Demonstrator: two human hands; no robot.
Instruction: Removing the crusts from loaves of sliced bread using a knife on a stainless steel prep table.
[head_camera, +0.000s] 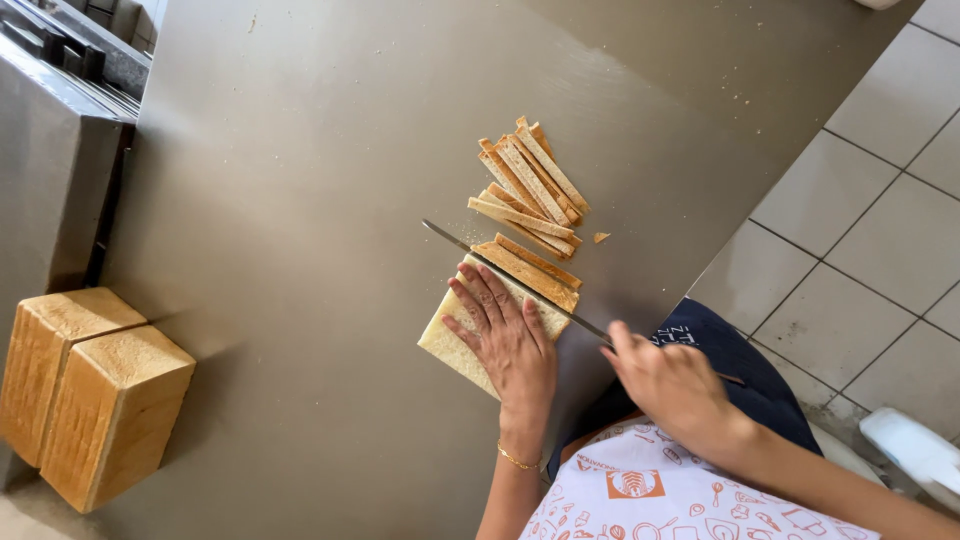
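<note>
The left hand (508, 335) lies flat, fingers spread and extended, pressing down on a stack of white bread slices (462, 345) on the steel table (300, 250). It grips nothing; the palm and fingers hold the stack in place.

The right hand (672, 385) is closed around the handle of a long knife (505, 276), which is mostly hidden inside the fist. The blade runs from the fist across the far edge of the bread stack, its tip extending past the stack's corner. The blade sits between the stack and two crust strips (530, 268) that lie just beside the stack, touching or nearly touching the blade.

Beyond the two strips, farther from the stack, lies a loose pile of cut crust strips (530, 185), overlapping one another at slight angles. One small crumb (600, 237) lies just beside that pile.

Well apart from the bread stack, at the opposite edge of the table, stand two whole uncut loaves (90, 390), touching side by side. A steel machine (50, 150) stands next to the loaves.

The person wears a patterned white apron (660, 495). A tiled floor (860, 220) shows beyond the table edge nearest the right hand
</note>
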